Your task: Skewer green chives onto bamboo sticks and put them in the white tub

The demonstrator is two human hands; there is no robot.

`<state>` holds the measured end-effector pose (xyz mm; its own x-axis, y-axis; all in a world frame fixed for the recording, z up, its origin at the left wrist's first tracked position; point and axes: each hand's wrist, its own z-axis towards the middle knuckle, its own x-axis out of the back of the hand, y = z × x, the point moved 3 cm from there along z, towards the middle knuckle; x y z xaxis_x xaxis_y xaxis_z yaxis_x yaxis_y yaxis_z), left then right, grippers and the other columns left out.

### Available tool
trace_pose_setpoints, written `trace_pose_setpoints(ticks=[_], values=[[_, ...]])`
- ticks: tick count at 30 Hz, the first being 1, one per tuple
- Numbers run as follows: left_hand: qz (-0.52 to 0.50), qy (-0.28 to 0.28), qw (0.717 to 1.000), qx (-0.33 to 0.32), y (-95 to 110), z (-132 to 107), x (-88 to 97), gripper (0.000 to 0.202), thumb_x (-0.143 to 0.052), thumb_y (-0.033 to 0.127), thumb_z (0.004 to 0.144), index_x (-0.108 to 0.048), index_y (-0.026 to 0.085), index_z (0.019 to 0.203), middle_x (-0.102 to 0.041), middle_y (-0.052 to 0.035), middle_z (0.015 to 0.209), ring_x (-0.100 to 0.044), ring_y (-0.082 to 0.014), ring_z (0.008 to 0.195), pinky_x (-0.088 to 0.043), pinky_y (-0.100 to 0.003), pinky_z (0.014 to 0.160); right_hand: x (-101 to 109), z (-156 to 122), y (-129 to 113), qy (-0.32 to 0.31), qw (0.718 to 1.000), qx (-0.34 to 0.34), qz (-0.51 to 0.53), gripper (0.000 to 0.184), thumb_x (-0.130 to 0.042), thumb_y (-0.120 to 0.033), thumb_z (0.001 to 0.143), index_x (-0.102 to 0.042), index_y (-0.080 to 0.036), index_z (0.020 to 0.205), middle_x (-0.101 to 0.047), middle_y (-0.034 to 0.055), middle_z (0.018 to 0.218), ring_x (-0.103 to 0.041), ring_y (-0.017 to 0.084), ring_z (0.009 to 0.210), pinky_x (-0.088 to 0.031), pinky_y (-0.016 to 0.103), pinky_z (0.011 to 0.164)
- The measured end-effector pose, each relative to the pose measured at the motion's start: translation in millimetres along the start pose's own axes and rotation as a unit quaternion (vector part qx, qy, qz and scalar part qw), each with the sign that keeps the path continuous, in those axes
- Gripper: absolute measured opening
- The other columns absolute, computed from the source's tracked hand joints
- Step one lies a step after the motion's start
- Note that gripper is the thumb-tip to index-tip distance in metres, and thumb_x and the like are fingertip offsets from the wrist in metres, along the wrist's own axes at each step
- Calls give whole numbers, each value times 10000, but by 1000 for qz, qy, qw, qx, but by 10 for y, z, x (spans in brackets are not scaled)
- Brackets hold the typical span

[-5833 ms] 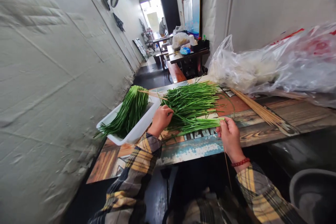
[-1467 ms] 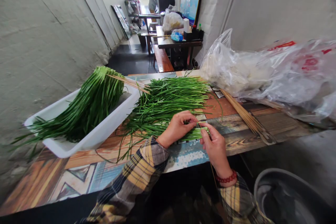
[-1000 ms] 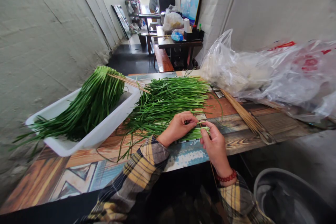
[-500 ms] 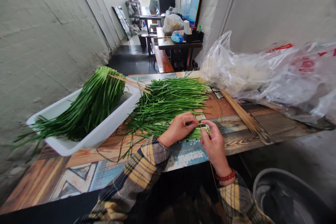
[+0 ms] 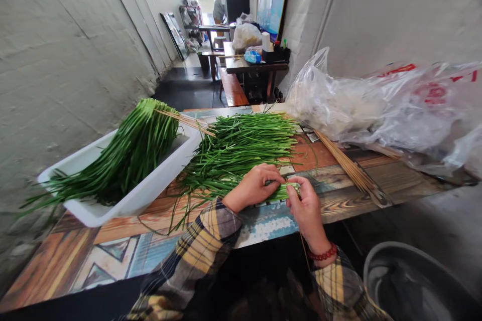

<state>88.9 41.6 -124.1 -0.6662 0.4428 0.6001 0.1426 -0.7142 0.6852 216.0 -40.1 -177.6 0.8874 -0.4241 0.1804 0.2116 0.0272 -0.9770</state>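
Observation:
My left hand (image 5: 258,186) is closed over the pale stem ends of a small row of garlic chives (image 5: 280,192) at the table's near edge. My right hand (image 5: 306,205), with a red bead bracelet at the wrist, pinches at the same stem ends from the right. A thin bamboo skewer (image 5: 304,252) runs down from beneath my right palm; its upper part is hidden by the hand. Just beyond my hands lies a loose pile of garlic chives (image 5: 248,135), stems to the right. The fingertips of both hands nearly meet.
On the left, a white tray (image 5: 131,200) holds chives (image 5: 146,135) threaded on skewers (image 5: 186,121). To the right lie loose bamboo skewers (image 5: 344,165) beside clear plastic bags (image 5: 376,105). A grey bin (image 5: 410,251) stands below right. Farther back are another table (image 5: 256,66) and a person (image 5: 219,9).
Both hands have come down slightly onto the stem ends. The thin stem that was held up between the fingertips is now lowered to the row. The view has shifted a little.

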Motion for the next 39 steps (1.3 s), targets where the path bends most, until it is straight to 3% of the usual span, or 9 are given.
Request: trace_pose_setpoints(ticks=[6,8,15,20,23,27,31,34,39], values=[[65,140,981,120,-239,-4,209,204,-512,144,864,-706,148,924,-684,-62,866,-620,-155,809,-479,-271,753,7,-8,7,6,1000,4,-14,263,-529,-399,856,-565,-194,1017,-514,-55,509,-467,122,416,-370,241,448],[101,152,974,136,-328,-9,221,202,-511,127,860,-699,149,927,-687,-63,884,-621,-158,824,-484,-281,770,8,-9,6,7,1000,8,-15,271,-534,-401,849,-572,-192,1017,-520,-52,510,-467,124,415,-372,244,452],[263,51,957,108,-371,-29,126,235,-532,127,836,-678,180,1012,-660,-66,990,-571,-193,933,-453,-326,857,5,-13,13,5,1000,9,-20,281,-533,-409,852,-581,-188,1020,-534,-45,530,-480,127,426,-384,248,471],[344,-7,929,135,-332,-43,107,109,-586,228,822,-682,185,851,-626,-62,867,-553,-206,853,-433,-334,758,5,-17,12,0,1000,9,-24,288,-527,-418,863,-574,-187,1029,-546,-40,549,-483,126,430,-380,247,466],[367,-19,920,137,-309,-43,106,141,-549,216,837,-657,174,757,-609,-62,821,-539,-205,825,-421,-330,722,5,-19,13,2,1000,9,-17,301,-537,-427,856,-578,-183,1026,-545,-38,546,-480,126,426,-376,247,458],[361,-5,925,118,-289,-32,113,139,-523,157,823,-636,161,741,-605,-72,860,-527,-200,840,-429,-328,751,1,-18,23,-2,999,7,-31,286,-522,-412,866,-572,-180,1026,-546,-41,536,-468,116,412,-369,240,458],[284,4,957,59,-285,-13,73,208,-518,96,809,-639,165,965,-630,-68,1014,-535,-190,942,-436,-324,867,4,-17,30,3,999,0,-40,292,-516,-413,868,-570,-176,1030,-540,-45,525,-465,114,409,-368,239,465],[245,-17,969,35,-305,-8,22,243,-514,139,854,-628,175,1065,-648,-62,989,-548,-184,931,-439,-315,865,4,-22,25,-1,999,-3,-43,292,-517,-418,873,-564,-180,1035,-541,-45,545,-466,112,417,-368,238,471],[283,-43,957,41,-311,-20,10,129,-610,260,830,-682,184,905,-622,-63,841,-530,-195,825,-423,-313,761,5,-33,2,-1,999,1,-38,288,-516,-415,873,-562,-180,1034,-535,-45,549,-464,115,423,-366,241,469]])
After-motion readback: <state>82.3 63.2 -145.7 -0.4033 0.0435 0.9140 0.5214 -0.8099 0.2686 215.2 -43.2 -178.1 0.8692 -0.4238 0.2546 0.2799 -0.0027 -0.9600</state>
